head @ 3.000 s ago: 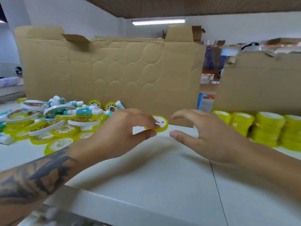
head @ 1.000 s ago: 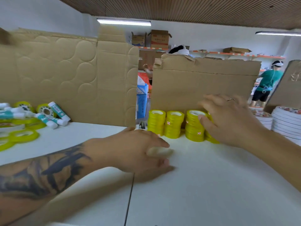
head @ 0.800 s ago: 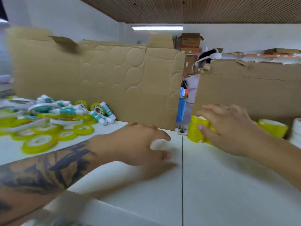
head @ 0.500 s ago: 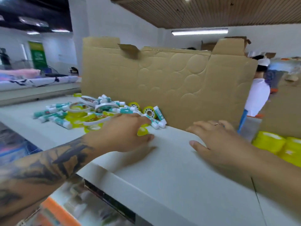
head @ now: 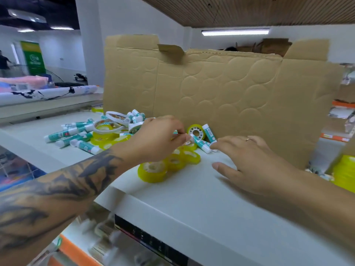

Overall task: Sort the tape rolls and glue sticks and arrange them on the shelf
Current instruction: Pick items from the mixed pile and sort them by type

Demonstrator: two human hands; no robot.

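Note:
A mixed pile of teal-and-white glue sticks [head: 76,134] and yellow tape rolls [head: 104,135] lies on the white shelf [head: 192,204], in front of a cardboard sheet. Three yellow tape rolls [head: 152,170] lie flat in a row just below my left hand [head: 157,140]. That hand's thumb and forefinger pinch the rim of a small tape roll [head: 190,144], which is mostly hidden. My right hand [head: 249,162] lies flat with fingers apart, and its fingertips touch a glue stick [head: 203,146]. Another roll [head: 196,131] stands on edge against the cardboard.
The tall creased cardboard sheet [head: 230,93] walls off the back of the shelf. A stack of yellow tape rolls [head: 344,173] stands at the far right edge. Blurred goods fill the shelf level below [head: 107,239]. A person stands far off at the left.
My view swung left, from the stacked rolls back to the mixed pile. My left hand reached forward into the pile and pinched a roll. My right hand left the stacks and followed, landing by the glue sticks.

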